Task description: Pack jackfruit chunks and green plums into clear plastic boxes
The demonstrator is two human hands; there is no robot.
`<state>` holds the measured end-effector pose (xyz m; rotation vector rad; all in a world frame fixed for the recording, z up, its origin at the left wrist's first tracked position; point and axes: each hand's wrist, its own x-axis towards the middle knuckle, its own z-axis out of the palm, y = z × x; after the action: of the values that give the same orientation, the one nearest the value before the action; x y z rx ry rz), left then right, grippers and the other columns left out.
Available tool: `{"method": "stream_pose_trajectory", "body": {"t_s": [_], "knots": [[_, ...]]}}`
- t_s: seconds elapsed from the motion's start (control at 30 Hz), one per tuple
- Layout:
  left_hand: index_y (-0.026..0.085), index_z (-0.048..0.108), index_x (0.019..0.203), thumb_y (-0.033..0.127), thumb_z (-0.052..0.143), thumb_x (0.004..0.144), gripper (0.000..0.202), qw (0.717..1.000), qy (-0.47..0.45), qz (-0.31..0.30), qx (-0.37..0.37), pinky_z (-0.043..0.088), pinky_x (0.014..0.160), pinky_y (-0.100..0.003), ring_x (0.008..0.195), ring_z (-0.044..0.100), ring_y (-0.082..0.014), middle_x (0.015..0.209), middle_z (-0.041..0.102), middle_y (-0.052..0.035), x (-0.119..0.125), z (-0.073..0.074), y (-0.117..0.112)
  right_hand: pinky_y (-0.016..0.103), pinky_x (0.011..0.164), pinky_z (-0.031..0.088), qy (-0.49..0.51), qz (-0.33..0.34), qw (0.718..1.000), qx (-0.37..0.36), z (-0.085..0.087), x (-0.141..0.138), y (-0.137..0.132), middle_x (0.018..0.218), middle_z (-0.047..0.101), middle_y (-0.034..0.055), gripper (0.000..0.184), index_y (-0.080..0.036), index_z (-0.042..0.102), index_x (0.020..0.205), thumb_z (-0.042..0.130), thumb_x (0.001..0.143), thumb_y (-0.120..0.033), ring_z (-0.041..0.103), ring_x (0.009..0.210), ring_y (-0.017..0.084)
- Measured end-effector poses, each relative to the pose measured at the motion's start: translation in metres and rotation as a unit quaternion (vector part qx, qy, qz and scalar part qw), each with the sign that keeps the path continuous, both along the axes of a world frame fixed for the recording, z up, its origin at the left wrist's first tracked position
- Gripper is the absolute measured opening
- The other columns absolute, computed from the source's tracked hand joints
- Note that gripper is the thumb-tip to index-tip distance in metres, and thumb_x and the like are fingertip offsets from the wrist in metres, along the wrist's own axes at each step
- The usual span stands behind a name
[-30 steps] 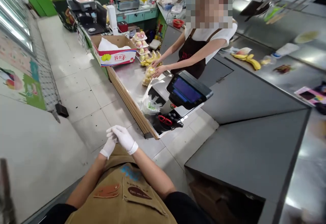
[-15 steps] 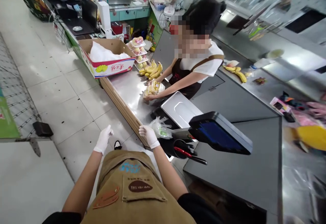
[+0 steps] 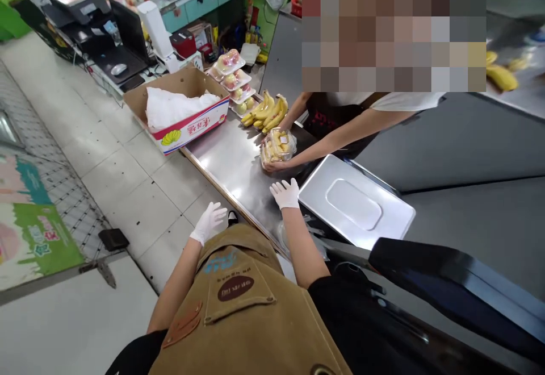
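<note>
Your gloved left hand (image 3: 208, 223) hangs open just off the front edge of the worktop, fingers loosely spread, over the floor tiles, and has hold of nothing. Your gloved right hand (image 3: 285, 194) is open too, fingers raised and parted, and is empty; it sits over the stainless steel worktop (image 3: 230, 162), though you cannot tell from this view whether it touches the surface.

Just to the right of that hand lies a steel scale tray (image 3: 355, 201), apart from your fingers. Straight ahead of the hand, near but not touching, a clear plastic pack of pale yellow cut fruit (image 3: 277, 146) sits on the worktop, with a co-worker's bare hand (image 3: 272, 166) against its near side. If you reach for it, keep your fingers low and come in slowly, clear of that hand and the tray's rim.

Beyond the pack, further from your right hand, lies a bunch of bananas (image 3: 264, 112), with wrapped trays of fruit (image 3: 230, 65) behind them. Left of those, a cardboard box (image 3: 174, 136) lined with white plastic sheeting (image 3: 179, 108) stands on the worktop. Farther off, past the box, a computer mouse (image 3: 118, 69) lies on a dark counter.
</note>
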<state>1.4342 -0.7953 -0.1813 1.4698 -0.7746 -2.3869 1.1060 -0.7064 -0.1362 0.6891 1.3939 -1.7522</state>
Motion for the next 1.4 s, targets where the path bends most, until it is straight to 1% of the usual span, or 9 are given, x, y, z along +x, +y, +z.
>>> {"method": "stream_pose_trajectory", "body": {"t_s": [0.13, 0.3, 0.47, 0.63, 0.77, 0.87, 0.97, 1.13, 1.4], "knots": [[0.023, 0.045, 0.169, 0.063, 0.038, 0.113, 0.069, 0.998, 0.003, -0.062, -0.006, 0.053, 0.114, -0.046, 0.14, 0.067, -0.0304, 0.16, 0.065, -0.0202, -0.064, 0.011, -0.058, 0.049, 0.12, 0.054, -0.044, -0.052, 0.997, -0.021, -0.015, -0.01, -0.004, 0.173, 0.044, 0.0236, 0.073, -0.018, 0.043, 0.167, 0.036, 0.11, -0.064, 0.055, 0.155, 0.029], [0.027, 0.044, 0.17, 0.069, 0.041, 0.11, 0.073, 0.994, 0.039, -0.103, -0.015, 0.056, 0.107, -0.043, 0.14, 0.066, -0.0299, 0.165, 0.06, -0.0171, -0.154, 0.02, -0.097, 0.044, 0.104, 0.063, -0.053, -0.088, 0.994, -0.035, -0.023, -0.038, -0.01, 0.159, 0.059, 0.0195, 0.062, -0.024, 0.054, 0.155, 0.04, 0.11, -0.064, 0.068, 0.137, 0.027], [0.02, 0.073, 0.133, 0.068, 0.044, 0.111, 0.06, 0.993, 0.061, -0.1, 0.024, 0.055, 0.104, -0.043, 0.133, 0.068, -0.0299, 0.148, 0.072, -0.016, -0.163, 0.018, -0.095, 0.03, 0.074, 0.062, -0.068, -0.013, 0.997, -0.04, -0.022, -0.042, -0.04, 0.104, 0.076, 0.0082, 0.028, -0.024, 0.069, 0.112, 0.044, 0.11, -0.037, 0.075, 0.088, 0.019], [0.018, 0.067, 0.085, 0.064, 0.061, 0.107, 0.051, 0.991, 0.065, 0.067, 0.091, 0.059, 0.09, -0.04, 0.089, 0.075, -0.0247, 0.092, 0.078, -0.0115, -0.089, 0.018, -0.1, 0.027, 0.06, 0.054, -0.084, 0.174, 0.98, -0.05, -0.017, 0.015, -0.103, 0.069, 0.063, -0.0005, 0.017, -0.025, 0.056, 0.082, 0.06, 0.098, -0.026, 0.062, 0.06, 0.016], [0.024, 0.036, 0.067, 0.062, 0.073, 0.101, 0.063, 0.961, 0.062, 0.267, 0.046, 0.052, 0.064, -0.027, 0.052, 0.048, -0.0111, 0.058, 0.043, 0.0064, -0.015, 0.022, -0.119, 0.024, 0.05, 0.042, -0.092, 0.334, 0.937, -0.05, -0.022, 0.083, -0.164, 0.051, 0.039, -0.0078, 0.046, -0.025, 0.034, 0.07, 0.071, 0.095, -0.036, 0.04, 0.045, 0.011], [0.025, 0.021, 0.068, 0.061, 0.076, 0.099, 0.073, 0.915, 0.032, 0.401, 0.014, 0.031, 0.047, -0.021, 0.044, 0.025, -0.0073, 0.054, 0.021, 0.0111, 0.037, 0.016, -0.137, 0.02, 0.043, 0.024, -0.081, 0.425, 0.901, -0.04, -0.028, 0.134, -0.215, 0.046, 0.02, -0.0133, 0.066, -0.026, 0.018, 0.071, 0.08, 0.088, -0.04, 0.017, 0.041, 0.007], [0.026, 0.014, 0.072, 0.064, 0.072, 0.099, 0.074, 0.864, -0.004, 0.504, 0.003, 0.016, 0.041, -0.022, 0.041, 0.013, -0.0065, 0.054, 0.011, 0.0123, 0.086, 0.006, -0.157, 0.021, 0.042, 0.01, -0.057, 0.488, 0.87, -0.039, -0.031, 0.183, -0.268, 0.046, 0.018, -0.0151, 0.074, -0.026, 0.014, 0.072, 0.087, 0.077, -0.036, 0.009, 0.043, 0.005], [0.026, 0.007, 0.076, 0.073, 0.068, 0.095, 0.079, 0.816, -0.011, 0.578, 0.022, 0.013, 0.039, -0.022, 0.041, 0.011, -0.0059, 0.055, 0.007, 0.0125, 0.167, -0.003, -0.212, 0.021, 0.042, 0.007, -0.041, 0.572, 0.817, -0.049, -0.02, 0.265, -0.36, 0.046, 0.023, -0.0144, 0.071, -0.027, 0.017, 0.07, 0.088, 0.07, -0.031, 0.012, 0.042, 0.004], [0.025, 0.008, 0.071, 0.063, 0.073, 0.096, 0.08, 0.812, 0.066, 0.579, -0.04, 0.016, 0.043, -0.024, 0.045, 0.012, -0.0068, 0.055, 0.012, 0.0103, 0.292, 0.035, -0.345, 0.021, 0.04, 0.008, -0.067, 0.656, 0.75, -0.048, 0.014, 0.407, -0.508, 0.045, 0.023, -0.0127, 0.057, -0.027, 0.022, 0.066, 0.077, 0.082, -0.032, 0.013, 0.041, 0.005]]}}
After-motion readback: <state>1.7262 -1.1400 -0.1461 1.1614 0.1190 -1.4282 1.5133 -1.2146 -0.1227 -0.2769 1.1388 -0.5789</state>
